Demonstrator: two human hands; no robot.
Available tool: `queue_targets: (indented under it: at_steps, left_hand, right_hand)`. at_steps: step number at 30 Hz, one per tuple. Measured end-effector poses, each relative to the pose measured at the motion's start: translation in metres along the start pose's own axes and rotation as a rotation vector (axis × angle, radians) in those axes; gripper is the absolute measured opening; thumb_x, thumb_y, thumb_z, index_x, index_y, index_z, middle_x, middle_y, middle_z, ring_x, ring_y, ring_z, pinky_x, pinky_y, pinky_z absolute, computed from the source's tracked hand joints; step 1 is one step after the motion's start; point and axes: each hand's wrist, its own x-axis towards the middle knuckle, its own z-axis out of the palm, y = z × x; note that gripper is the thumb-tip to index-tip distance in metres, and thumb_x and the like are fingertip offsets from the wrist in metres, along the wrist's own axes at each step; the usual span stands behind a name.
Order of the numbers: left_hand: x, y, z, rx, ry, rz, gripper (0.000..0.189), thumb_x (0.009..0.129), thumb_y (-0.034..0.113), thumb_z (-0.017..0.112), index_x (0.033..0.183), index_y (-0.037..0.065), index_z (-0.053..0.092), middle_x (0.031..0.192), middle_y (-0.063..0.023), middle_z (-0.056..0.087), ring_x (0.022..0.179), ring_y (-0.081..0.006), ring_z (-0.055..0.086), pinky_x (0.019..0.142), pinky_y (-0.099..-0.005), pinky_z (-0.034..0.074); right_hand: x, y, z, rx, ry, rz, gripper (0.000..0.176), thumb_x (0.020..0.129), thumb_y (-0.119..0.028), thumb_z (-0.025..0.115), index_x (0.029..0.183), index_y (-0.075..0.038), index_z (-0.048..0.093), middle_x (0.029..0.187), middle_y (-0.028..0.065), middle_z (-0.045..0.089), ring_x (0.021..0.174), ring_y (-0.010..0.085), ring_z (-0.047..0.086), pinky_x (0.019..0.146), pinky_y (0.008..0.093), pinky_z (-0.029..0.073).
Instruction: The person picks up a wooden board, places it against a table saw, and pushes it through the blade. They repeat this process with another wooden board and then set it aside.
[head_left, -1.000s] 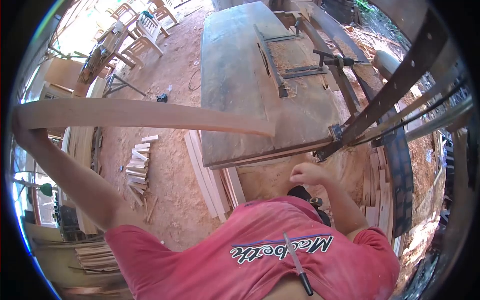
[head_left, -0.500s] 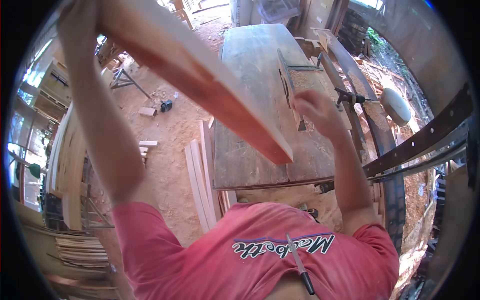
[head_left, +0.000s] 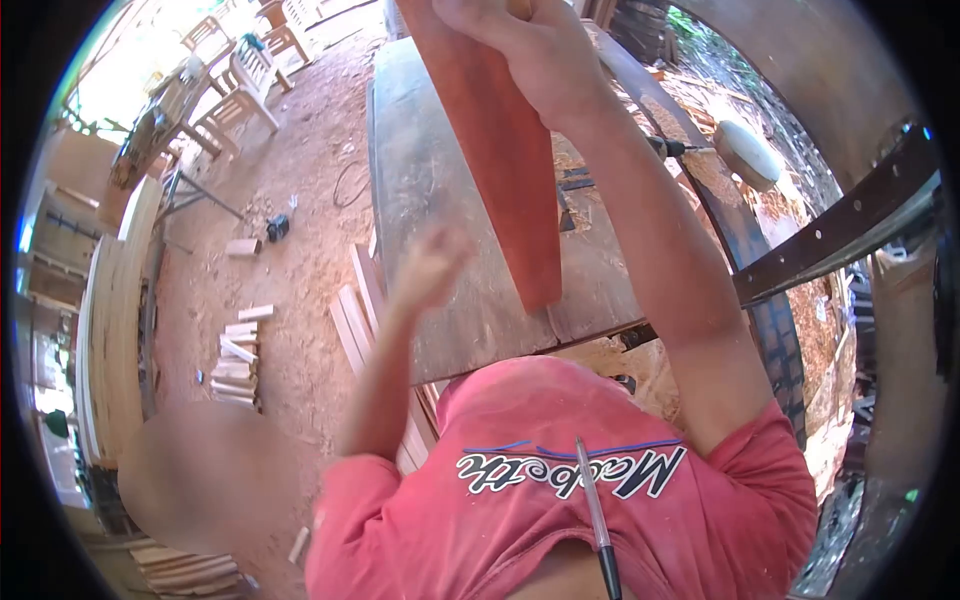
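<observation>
A long reddish wooden board (head_left: 500,165) slants down over the workbench (head_left: 420,150), its near end close over the bench top and its far end past the upper edge of view. My right hand (head_left: 510,30) grips the board by its upper part, fingers wrapped at its edge. My left hand (head_left: 440,262) is off the board, to its left over the bench's left side, and motion smears its fingers. A pen (head_left: 597,515) hangs at the neck of my red shirt (head_left: 560,420).
Pale wooden strips (head_left: 352,322) lean at the bench's left side. Short offcuts (head_left: 236,370) lie on the dirt floor, near a small black tool (head_left: 277,228). Wooden chairs (head_left: 245,95) stand at the far left. A curved dark metal band (head_left: 835,240) juts in on the right.
My left hand has let go of the board's upper part and come down beside the bench's left side. My right hand has risen and taken hold of the board, which now stands steeper.
</observation>
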Motion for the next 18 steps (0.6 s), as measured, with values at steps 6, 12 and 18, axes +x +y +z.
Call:
queue_targets:
  at_steps: [6, 12, 18]
  left_hand:
    - [-0.008, 0.026, 0.093, -0.127, -0.286, -0.199, 0.042, 0.098, 0.036, 0.065, 0.120, 0.001, 0.071, 0.097, -0.0207, 0.076, 0.094, -0.0346, 0.074, 0.081, -0.0412, 0.055]
    - [0.087, 0.001, 0.096, -0.105, -0.060, -0.114, 0.045, 0.099, 0.039, 0.062, 0.113, -0.003, 0.071, 0.092, -0.0295, 0.071, 0.094, -0.0443, 0.071, 0.082, -0.0471, 0.054]
    - [0.155, -0.008, 0.102, -0.041, -0.170, -0.121, 0.047, 0.100, 0.040, 0.062, 0.120, -0.001, 0.069, 0.102, -0.0257, 0.073, 0.101, -0.0389, 0.072, 0.086, -0.0432, 0.053]
  right_hand:
    - [0.017, 0.014, -0.019, 0.050, 0.064, 0.004, 0.037, 0.098, -0.031, 0.072, 0.114, 0.002, 0.073, 0.101, 0.0011, 0.070, 0.093, 0.0076, 0.062, 0.082, 0.0249, 0.049]
    - [0.068, 0.060, -0.040, 0.097, 0.096, -0.132, 0.033, 0.097, -0.023, 0.073, 0.120, 0.000, 0.070, 0.103, -0.0004, 0.069, 0.094, 0.0075, 0.062, 0.082, 0.0251, 0.050]
    - [0.087, 0.069, -0.063, 0.139, 0.099, -0.201, 0.031, 0.096, -0.019, 0.073, 0.120, -0.001, 0.069, 0.101, -0.0015, 0.068, 0.091, 0.0065, 0.061, 0.080, 0.0249, 0.049]
